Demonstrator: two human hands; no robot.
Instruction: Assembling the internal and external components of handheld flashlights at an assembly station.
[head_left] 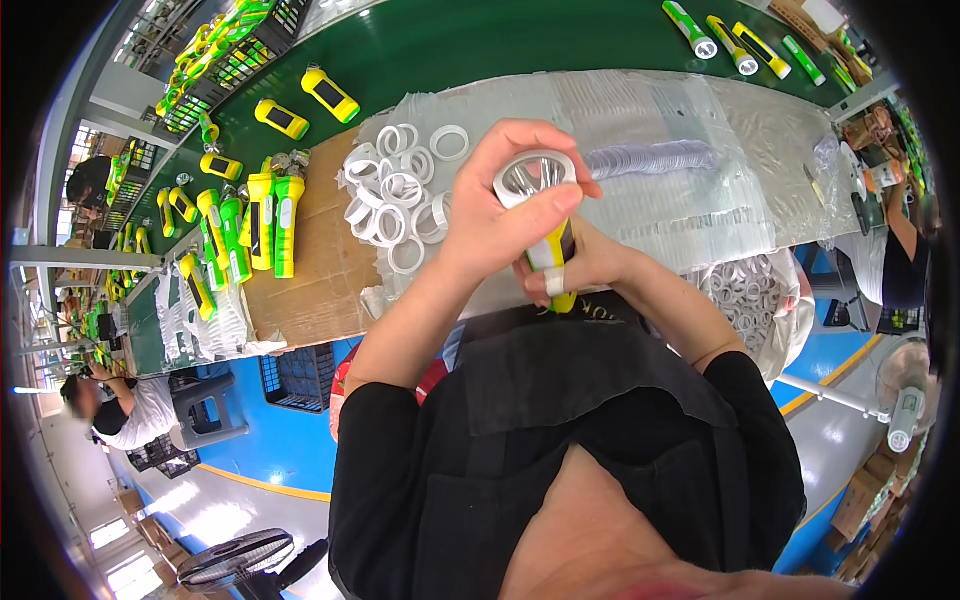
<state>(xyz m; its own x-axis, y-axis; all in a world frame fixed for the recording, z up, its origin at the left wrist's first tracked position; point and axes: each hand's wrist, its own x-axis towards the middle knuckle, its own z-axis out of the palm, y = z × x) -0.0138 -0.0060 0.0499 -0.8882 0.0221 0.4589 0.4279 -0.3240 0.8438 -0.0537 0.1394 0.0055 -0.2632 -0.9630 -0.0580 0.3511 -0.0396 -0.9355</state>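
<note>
Over the near edge of the table I hold a yellow and black flashlight [545,254], its silver reflector facing up. My left hand [480,218] wraps round the flashlight's head, its thumb lying across the white ring [510,165] that rims the reflector. Lower down, my right hand [592,262] grips the body, a pale band on one finger. Loose white rings [400,188] are heaped to the left of my hands. A row of thin clear discs [655,158] lies beyond them to the right.
Yellow and green flashlights [262,222] stand grouped on cardboard [310,295] at left. More lie along the green belt [480,42]. A bag of white rings [745,305] hangs below the table's right edge. Co-workers sit at far left and far right.
</note>
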